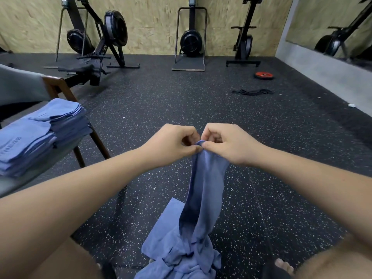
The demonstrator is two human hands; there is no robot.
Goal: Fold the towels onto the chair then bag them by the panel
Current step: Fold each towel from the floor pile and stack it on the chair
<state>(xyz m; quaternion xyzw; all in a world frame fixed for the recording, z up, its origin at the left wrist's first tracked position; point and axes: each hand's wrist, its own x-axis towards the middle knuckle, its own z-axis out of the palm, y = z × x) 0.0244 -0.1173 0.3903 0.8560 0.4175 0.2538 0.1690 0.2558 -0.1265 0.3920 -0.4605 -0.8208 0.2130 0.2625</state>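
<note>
A blue towel (205, 190) hangs lengthwise in front of me, lifted by its top edge. My left hand (171, 143) and my right hand (227, 143) are close together and both pinch that top edge between thumb and fingers. The towel's lower end trails into a crumpled pile of blue towels (177, 256) on the floor between my knees. To the left, a stack of several folded blue towels (40, 133) lies on the grey seat of a wooden-legged chair (60, 87).
The floor is black speckled rubber (181, 101). Rowing and ski machines (100, 43) stand along the wooden back wall. A red weight plate (263, 75) and a black band (252, 92) lie on the floor at the right. A mirror runs along the right wall.
</note>
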